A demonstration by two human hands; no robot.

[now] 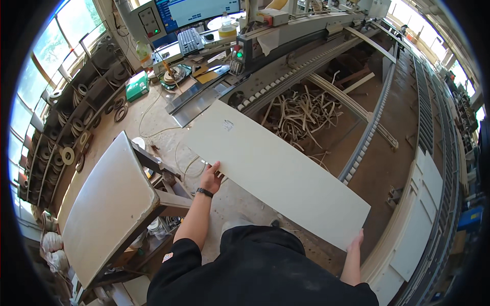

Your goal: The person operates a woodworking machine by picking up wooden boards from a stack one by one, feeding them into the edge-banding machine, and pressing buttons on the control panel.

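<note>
A long white panel [275,171] is held level by the left hand [210,177] and right hand [356,239] near a roller conveyor [286,76].

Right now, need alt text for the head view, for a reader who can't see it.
A person holds a long, flat white rectangular panel, left hand on its near long edge, right hand at its lower right end. Its far end points toward a grey roller-track machine; a white-topped work table stands to the left.

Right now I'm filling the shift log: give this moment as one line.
left hand: grips panel's long edge | right hand: holds near corner | white panel: level, far end toward roller conveyor | worktable: at left
</note>
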